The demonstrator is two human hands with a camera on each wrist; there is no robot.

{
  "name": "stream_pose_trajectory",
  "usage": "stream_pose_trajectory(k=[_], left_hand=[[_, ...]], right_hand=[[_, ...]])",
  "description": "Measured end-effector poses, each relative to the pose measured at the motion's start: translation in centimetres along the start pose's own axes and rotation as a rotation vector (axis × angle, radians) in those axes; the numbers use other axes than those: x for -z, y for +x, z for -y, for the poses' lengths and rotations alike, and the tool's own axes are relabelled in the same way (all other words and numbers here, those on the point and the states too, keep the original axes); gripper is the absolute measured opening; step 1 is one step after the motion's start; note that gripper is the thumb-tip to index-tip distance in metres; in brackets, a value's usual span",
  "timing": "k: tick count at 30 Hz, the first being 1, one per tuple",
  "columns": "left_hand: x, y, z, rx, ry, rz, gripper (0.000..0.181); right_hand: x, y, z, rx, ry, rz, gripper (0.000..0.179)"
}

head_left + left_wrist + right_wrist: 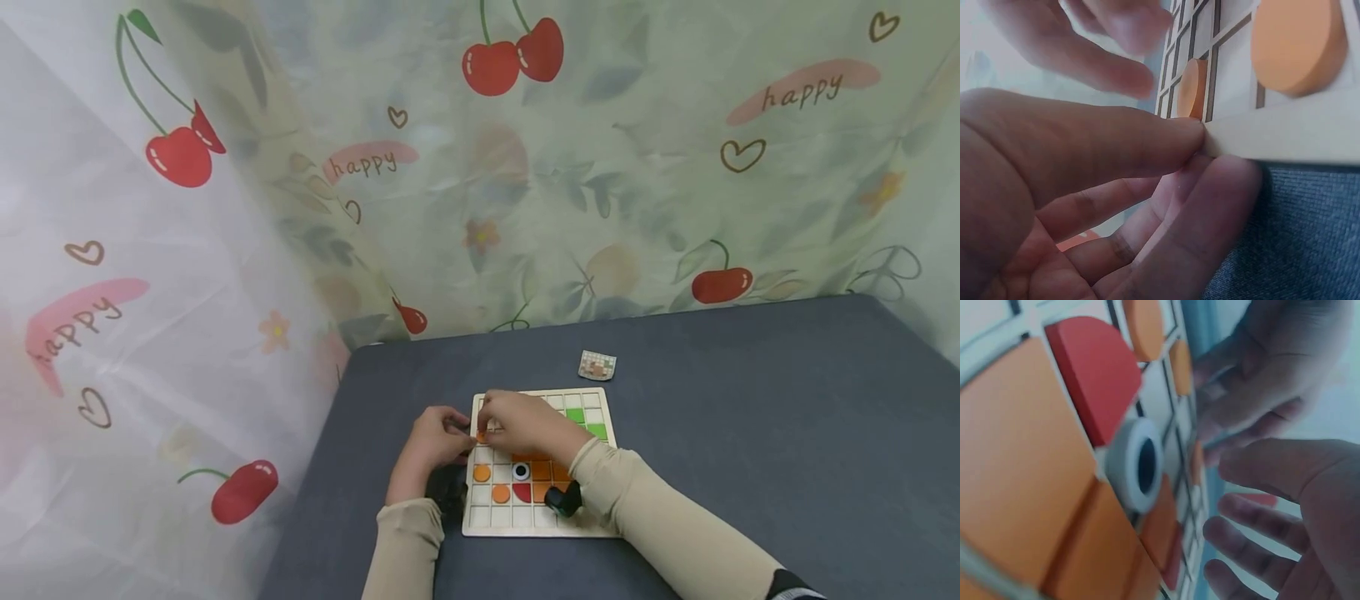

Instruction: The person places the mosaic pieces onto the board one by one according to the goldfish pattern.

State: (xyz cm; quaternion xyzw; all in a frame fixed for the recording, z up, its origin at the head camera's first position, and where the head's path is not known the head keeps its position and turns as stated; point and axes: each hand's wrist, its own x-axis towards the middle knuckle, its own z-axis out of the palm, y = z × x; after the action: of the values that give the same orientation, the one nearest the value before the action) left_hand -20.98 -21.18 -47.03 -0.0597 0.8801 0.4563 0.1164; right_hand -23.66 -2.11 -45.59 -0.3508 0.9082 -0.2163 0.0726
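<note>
A wooden grid board [481,517] lies on the table, bearing orange squares [541,472], a white-and-black eye disc [521,472] and a red rounded piece [522,493]. My left hand [435,439] pinches the board's left edge between thumb and finger. Right by that thumb, an orange disc [1192,89] sits in an edge cell; a larger-looking orange disc [1300,47] is nearer the camera. My right hand [525,421] reaches across the upper left of the board, its fingertips near the orange disc at the edge. In the right wrist view its fingers [1254,515] are spread, with nothing between them.
Green squares [575,415] sit toward the board's upper right. Behind the board lies a small picture card [597,365]. The dark grey table [750,433] extends to the right, and a cherry-print curtain [555,192] hangs at its back and left.
</note>
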Motion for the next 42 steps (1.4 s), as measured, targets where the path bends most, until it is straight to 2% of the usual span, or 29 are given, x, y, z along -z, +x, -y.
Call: stream_pose_trajectory(k=[6, 14, 19, 26, 30, 34, 38, 42], left_hand=[[-0.6, 0.0, -0.3, 0.013, 0.007, -0.003, 0.036], [-1.2, 0.1, -0.4, 0.017, 0.035, -0.019, 0.034], [-1.4, 0.0, -0.3, 0.017, 0.056, -0.023, 0.033], [-1.5, -0.2, -0.2, 0.004, 0.086, -0.029, 0.031], [-1.3, -0.4, 0.0, -0.057, 0.155, -0.081, 0.027], [-0.9, -0.9, -0.3, -0.153, 0.236, -0.189, 0.025], [-0.6, -1.5, -1.3, -0.285, 0.328, -0.295, 0.023], [-0.5, -1.9, -2.5, -0.436, 0.419, -0.414, 0.030]], right_hand=[[2.5, -3.5, -1.3, 0.020, 0.046, -0.081, 0.018], [6.3, -10.2, -5.1, 0.004, -0.002, -0.270, 0.016], [8.5, -14.4, -7.5, -0.092, -0.047, -0.367, 0.015], [11.0, -18.8, -11.0, -0.246, -0.081, -0.406, 0.025], [12.2, -19.9, -12.2, -0.305, -0.080, -0.387, 0.032], [12.9, -20.6, -12.7, -0.323, -0.116, -0.391, 0.036], [12.9, -21.0, -13.1, -0.324, -0.231, -0.458, 0.039], [12.6, -21.2, -13.7, -0.345, -0.326, -0.524, 0.053]])
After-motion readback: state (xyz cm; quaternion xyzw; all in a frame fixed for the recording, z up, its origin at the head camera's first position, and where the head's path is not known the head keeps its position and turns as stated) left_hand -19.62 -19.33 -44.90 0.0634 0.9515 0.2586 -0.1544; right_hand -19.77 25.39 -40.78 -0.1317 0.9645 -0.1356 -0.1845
